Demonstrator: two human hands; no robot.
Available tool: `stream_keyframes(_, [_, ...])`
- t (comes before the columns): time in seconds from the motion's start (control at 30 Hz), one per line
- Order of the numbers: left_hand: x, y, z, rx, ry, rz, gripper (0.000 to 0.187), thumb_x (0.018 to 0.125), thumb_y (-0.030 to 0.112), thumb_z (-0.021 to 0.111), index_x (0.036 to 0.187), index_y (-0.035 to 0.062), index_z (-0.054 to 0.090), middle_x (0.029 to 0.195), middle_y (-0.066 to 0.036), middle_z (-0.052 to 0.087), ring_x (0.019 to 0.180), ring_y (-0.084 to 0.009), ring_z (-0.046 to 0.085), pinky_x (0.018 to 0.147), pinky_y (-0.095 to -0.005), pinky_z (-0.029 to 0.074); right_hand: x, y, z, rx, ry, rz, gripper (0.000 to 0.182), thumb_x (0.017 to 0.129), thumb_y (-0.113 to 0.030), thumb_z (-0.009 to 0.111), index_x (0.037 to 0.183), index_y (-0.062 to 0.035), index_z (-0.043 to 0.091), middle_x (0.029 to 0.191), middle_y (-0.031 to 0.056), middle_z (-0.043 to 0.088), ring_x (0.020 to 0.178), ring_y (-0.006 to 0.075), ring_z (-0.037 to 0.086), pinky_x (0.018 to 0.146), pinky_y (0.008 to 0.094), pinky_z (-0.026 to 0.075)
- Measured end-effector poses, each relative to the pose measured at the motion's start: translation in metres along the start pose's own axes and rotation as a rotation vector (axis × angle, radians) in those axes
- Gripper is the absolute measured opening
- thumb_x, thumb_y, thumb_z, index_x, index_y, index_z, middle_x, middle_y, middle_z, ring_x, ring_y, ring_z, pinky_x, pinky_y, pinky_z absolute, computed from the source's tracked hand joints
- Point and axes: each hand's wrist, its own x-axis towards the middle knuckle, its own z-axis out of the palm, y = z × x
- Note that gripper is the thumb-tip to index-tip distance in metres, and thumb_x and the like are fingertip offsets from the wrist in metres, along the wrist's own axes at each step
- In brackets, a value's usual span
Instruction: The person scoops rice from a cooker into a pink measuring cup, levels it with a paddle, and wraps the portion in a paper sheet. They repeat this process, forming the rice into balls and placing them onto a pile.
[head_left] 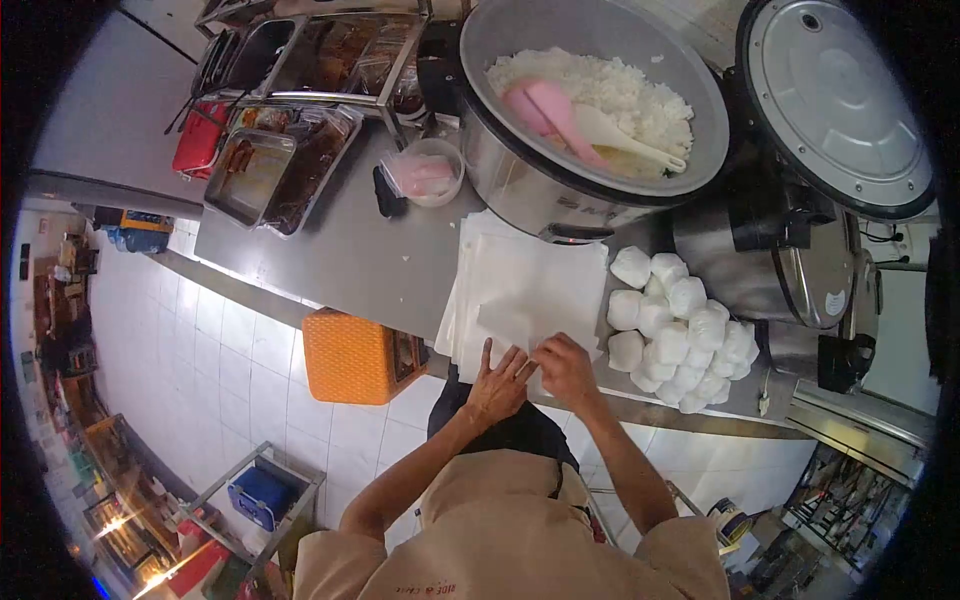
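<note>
A stack of white paper sheets point(540, 262) lies on the steel counter in front of me, with a smaller whitish patch near its front that I cannot make out. My left hand point(497, 388) rests at the near edge of the paper, fingers spread. Close beside it, my right hand point(562, 370) has its fingers curled together over the same edge; what they pinch is hidden. Just right of the paper is a heap of small white wrapped bundles point(672, 345). Behind the paper stands a large rice cooker point(500, 165) holding white rice point(640, 95).
A pink rice paddle point(555, 115) and a white paddle point(625, 138) lie in the cooker. Left of it are a plastic tub point(440, 160) and metal trays point(250, 180). A second cooker point(790, 270) stands right. An orange woven stool point(345, 357) is below the counter.
</note>
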Motion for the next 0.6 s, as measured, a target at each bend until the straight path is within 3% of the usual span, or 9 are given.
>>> stream_keyframes(0.03, [-0.002, -0.001, 0.002, -0.002, -0.061, -0.017, 0.065, 0.081, 0.02, 0.068, 0.143, 0.01, 0.048, 0.15, -0.012, 0.044, 0.144, -0.0291, 0.037, 0.118, -0.0691, 0.012, -0.008, 0.0, 0.007, -0.001, 0.042, 0.011, 0.021, 0.067, 0.004, 0.069, 0.085, -0.0055, 0.07, 0.088, 0.0063, 0.066, 0.086, 0.0276, 0.065, 0.073, 0.0388, 0.055])
stream_keyframes(0.13, [-0.004, -0.008, 0.001, -0.119, 0.013, -0.013, 0.057, 0.086, 0.028, 0.067, 0.138, 0.0097, 0.051, 0.133, -0.011, 0.056, 0.126, -0.0334, 0.053, 0.111, -0.0699, 0.024, -0.029, 0.007, 0.03, -0.002, 0.124, 0.06, 0.027, 0.065, 0.004, 0.068, 0.09, -0.0052, 0.07, 0.092, 0.0056, 0.066, 0.09, 0.0273, 0.064, 0.077, 0.0389, 0.056])
stream_keyframes(0.23, [-0.013, -0.043, 0.006, -0.23, 0.291, 0.137, 0.053, 0.088, 0.023, 0.069, 0.135, 0.0083, 0.051, 0.115, -0.01, 0.066, 0.114, -0.0304, 0.06, 0.105, -0.0574, 0.038, -0.04, 0.01, 0.034, -0.016, 0.115, 0.103, 0.031, 0.065, 0.005, 0.067, 0.094, -0.0042, 0.071, 0.099, 0.0058, 0.065, 0.098, 0.0273, 0.063, 0.083, 0.0418, 0.056])
stream_keyframes(0.33, [0.006, -0.05, -0.005, -1.23, 0.693, -0.454, 0.043, 0.089, 0.01, 0.069, 0.128, 0.0046, 0.051, 0.098, -0.009, 0.069, 0.097, -0.0194, 0.064, 0.091, -0.0392, 0.051, -0.04, 0.006, 0.035, -0.052, 0.149, 0.1, 0.032, 0.065, 0.005, 0.067, 0.095, -0.0054, 0.071, 0.1, 0.0044, 0.064, 0.099, 0.0267, 0.062, 0.083, 0.0422, 0.056])
stream_keyframes(0.43, [0.026, -0.055, -0.046, -1.415, 0.56, -0.557, 0.042, 0.09, 0.005, 0.07, 0.125, 0.0034, 0.048, 0.091, -0.009, 0.07, 0.088, -0.012, 0.063, 0.082, -0.028, 0.049, -0.044, 0.007, 0.044, -0.054, 0.21, 0.101, 0.032, 0.065, 0.006, 0.067, 0.094, -0.0067, 0.071, 0.098, 0.0042, 0.064, 0.096, 0.0271, 0.063, 0.083, 0.0412, 0.056])
stream_keyframes(0.53, [0.026, -0.066, -0.052, -1.309, 0.629, -0.607, 0.049, 0.085, 0.001, 0.072, 0.126, 0.0013, 0.045, 0.087, -0.011, 0.069, 0.079, -0.0123, 0.063, 0.077, -0.0276, 0.049, -0.044, 0.007, 0.045, -0.054, 0.248, 0.129, 0.029, 0.066, 0.007, 0.069, 0.091, -0.0073, 0.072, 0.094, 0.0048, 0.065, 0.091, 0.0276, 0.064, 0.082, 0.039, 0.055])
stream_keyframes(0.6, [0.027, -0.051, -0.053, -0.862, 0.793, -0.538, 0.045, 0.084, 0.0, 0.071, 0.123, 0.0011, 0.049, 0.09, -0.011, 0.067, 0.082, -0.0179, 0.063, 0.076, -0.0316, 0.049, -0.046, 0.011, 0.053, -0.028, 0.278, 0.157, 0.027, 0.068, 0.007, 0.07, 0.091, -0.0062, 0.072, 0.095, 0.0049, 0.065, 0.092, 0.0281, 0.064, 0.082, 0.0394, 0.056])
